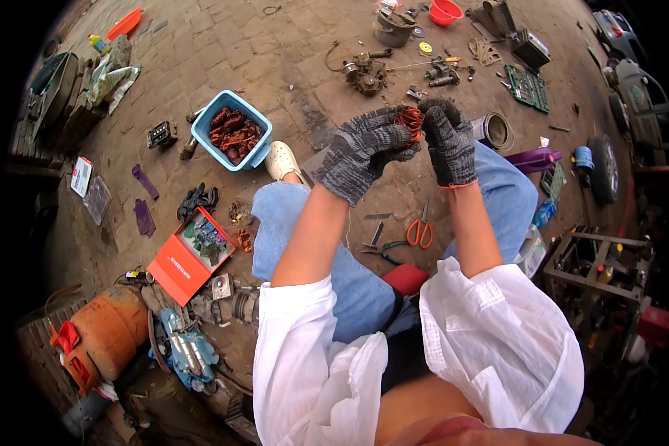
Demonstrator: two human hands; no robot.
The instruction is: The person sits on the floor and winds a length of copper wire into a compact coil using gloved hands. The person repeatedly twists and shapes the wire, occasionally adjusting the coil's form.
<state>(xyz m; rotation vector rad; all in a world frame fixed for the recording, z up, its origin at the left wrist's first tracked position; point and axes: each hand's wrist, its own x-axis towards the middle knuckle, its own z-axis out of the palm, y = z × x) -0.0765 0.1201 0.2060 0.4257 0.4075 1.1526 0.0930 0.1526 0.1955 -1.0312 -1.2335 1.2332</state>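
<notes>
A yard floor of worn brown bricks [223, 59], dusty and uneven, spreads under the scene, with tools and machine parts scattered to its far edges. The hands are close together above it, near the person's raised knees, and the bundle of copper wire [409, 123] sits between them. The left hand [364, 154] has its fingers curled firmly around the wire from the left; the right hand [450, 145] is bent in against the bundle's right side, but whether its fingertips pinch a strand cannot be told. The wire is thin, reddish and shiny, gathered in a loose tangle of fine loops. Both gloves are knitted, coarse and flecked grey and black. Far to the left of the hands, a blue plastic tub [261, 154], roughly rectangular with rounded corners, holds a heap of dark red-brown wire coils [234, 135], knotted and rough. Nearer, on the ground between the legs, lie scissors [421, 233] with orange looped handles and, just beside them, pliers [389, 255] with dark handles. To the near left are an open red cardboard box [180, 269] with circuit boards inside and a rounded orange gas cylinder [111, 336], scuffed and stained. On the right, a round metal tin [490, 130] stands close to the knee, and farther right is a black rubber wheel [603, 171].
</notes>
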